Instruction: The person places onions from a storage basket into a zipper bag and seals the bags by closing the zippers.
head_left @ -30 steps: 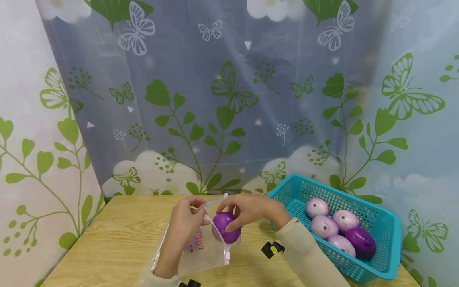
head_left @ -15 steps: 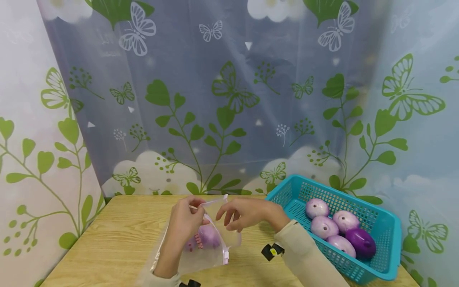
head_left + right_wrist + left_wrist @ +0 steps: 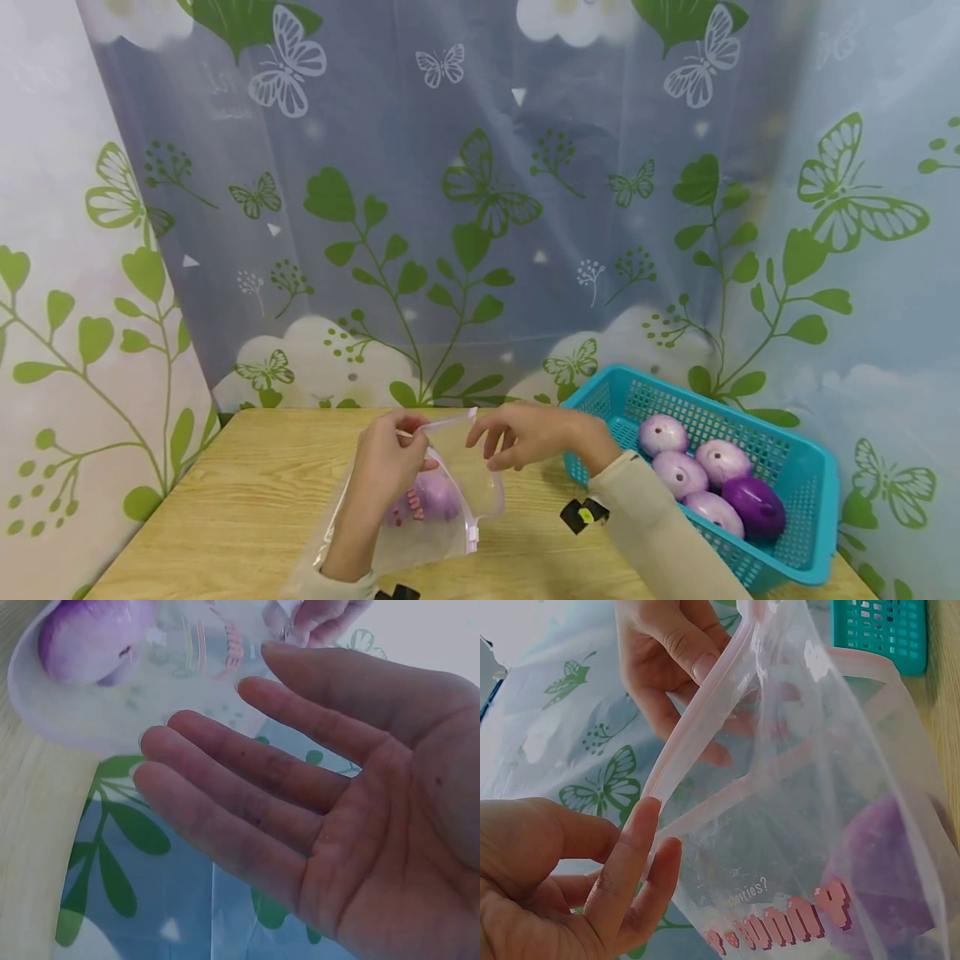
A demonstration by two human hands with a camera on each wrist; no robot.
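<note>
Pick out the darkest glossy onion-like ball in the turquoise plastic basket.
The deep-purple glossy onion-like ball, rightmost in the turquoise plastic basket in the head view; the other four balls are pale lilac.

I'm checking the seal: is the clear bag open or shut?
Open: the bag, held by the left hand, has its two zip edges standing apart.

On your clear bag (image 3: 780,840), you read pink block letters "UNNY" (image 3: 808,921); nearer the bag's mouth, small pale "erries?" (image 3: 747,892).
</note>
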